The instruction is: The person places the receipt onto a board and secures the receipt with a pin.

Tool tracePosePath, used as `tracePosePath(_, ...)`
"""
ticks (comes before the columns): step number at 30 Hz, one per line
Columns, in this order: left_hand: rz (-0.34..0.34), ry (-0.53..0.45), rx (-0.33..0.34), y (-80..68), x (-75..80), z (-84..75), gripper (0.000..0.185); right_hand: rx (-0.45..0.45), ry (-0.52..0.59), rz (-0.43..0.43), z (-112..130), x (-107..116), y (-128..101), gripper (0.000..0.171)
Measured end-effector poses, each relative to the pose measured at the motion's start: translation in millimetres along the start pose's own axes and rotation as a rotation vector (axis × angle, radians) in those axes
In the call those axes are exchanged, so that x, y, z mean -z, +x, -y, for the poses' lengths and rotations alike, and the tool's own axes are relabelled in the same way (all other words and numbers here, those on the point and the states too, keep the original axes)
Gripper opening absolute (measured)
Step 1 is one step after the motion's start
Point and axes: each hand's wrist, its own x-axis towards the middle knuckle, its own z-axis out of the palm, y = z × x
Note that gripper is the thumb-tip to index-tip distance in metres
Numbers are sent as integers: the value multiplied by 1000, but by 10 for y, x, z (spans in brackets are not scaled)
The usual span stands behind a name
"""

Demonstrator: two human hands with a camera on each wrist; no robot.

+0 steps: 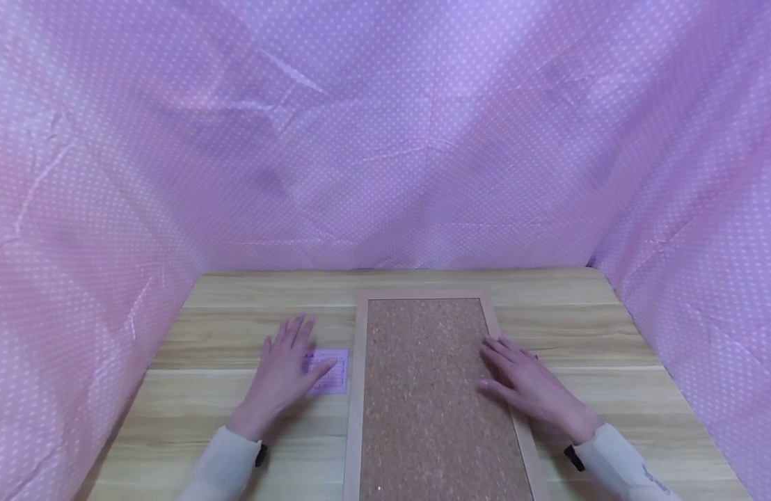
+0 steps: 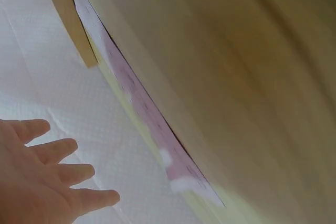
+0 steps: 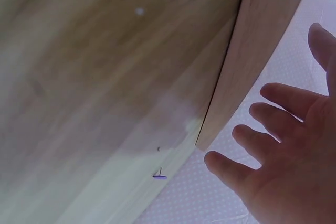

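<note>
A cork board (image 1: 432, 403) with a pale wooden frame lies lengthwise on the table. My left hand (image 1: 279, 376) hovers to its left with straight, spread fingers, holding nothing. Under that hand's thumb side is a small purple printed slip of paper (image 1: 337, 381), partly covered in the head view; the left wrist view catches the slip (image 2: 139, 100) at a low angle. Over the board's right frame edge is my right hand (image 1: 536, 388), fingers extended toward the cork and nothing held. In the right wrist view a purple thumbtack (image 3: 160, 176) lies point up on the table, beside the frame (image 3: 247, 51).
The wood-grain table (image 1: 266, 289) ends at a straight back edge with rounded corners. Pink dotted cloth (image 1: 385, 153) hangs behind it and along both sides. A tiny white speck (image 1: 378, 488) shows on the cork near the bottom of the head view.
</note>
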Motion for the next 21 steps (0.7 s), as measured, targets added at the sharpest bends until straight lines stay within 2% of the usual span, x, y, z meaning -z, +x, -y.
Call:
tracePosePath(7, -14, -32, 42, -70, 90, 173, 89, 4, 5, 16, -50, 3, -47, 70)
tracePosePath(15, -16, -127, 67, -104, 241, 313, 86, 10, -16, 36, -65, 1, -64, 71)
tracePosePath(21, 16, -172, 96, -115, 332, 421, 84, 11, -12, 41, -71, -9, -61, 72)
